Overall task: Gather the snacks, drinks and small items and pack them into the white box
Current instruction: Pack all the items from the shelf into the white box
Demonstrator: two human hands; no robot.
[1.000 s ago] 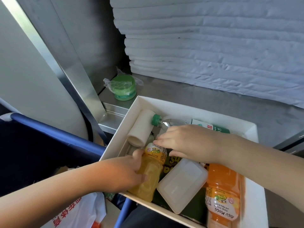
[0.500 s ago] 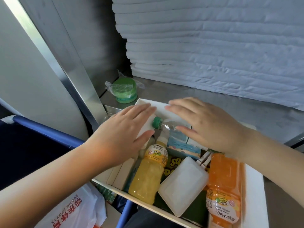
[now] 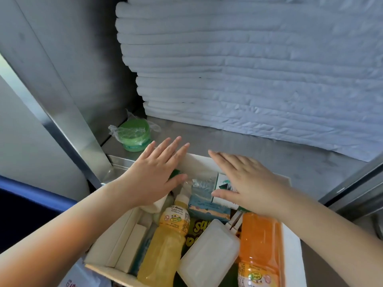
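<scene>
The white box (image 3: pixel 291 243) sits on a steel counter, packed with a yellow juice bottle (image 3: pixel 165 243), an orange juice bottle (image 3: pixel 259 245), a translucent white container (image 3: pixel 209 253), a small blue carton (image 3: pixel 207 206), a clear water bottle (image 3: pixel 199 183) and a dark snack bag (image 3: pixel 195 230). My left hand (image 3: pixel 157 172) hovers flat over the box's far left corner, fingers straight, holding nothing. My right hand (image 3: pixel 244 183) is spread flat over the far right part, above a green-and-white carton (image 3: pixel 222 181).
A green round tub (image 3: pixel 134 134) in clear plastic wrap stands on the counter just beyond my left hand. A tall stack of white folded sheets (image 3: pixel 259 79) fills the back. A steel post (image 3: pixel 68 129) rises at left; a blue rail (image 3: pixel 31 189) lies below it.
Both hands have left the bottles inside the box and moved forward and up, now spread flat over the box's far edge. The yellow bottle lies released in the box.
</scene>
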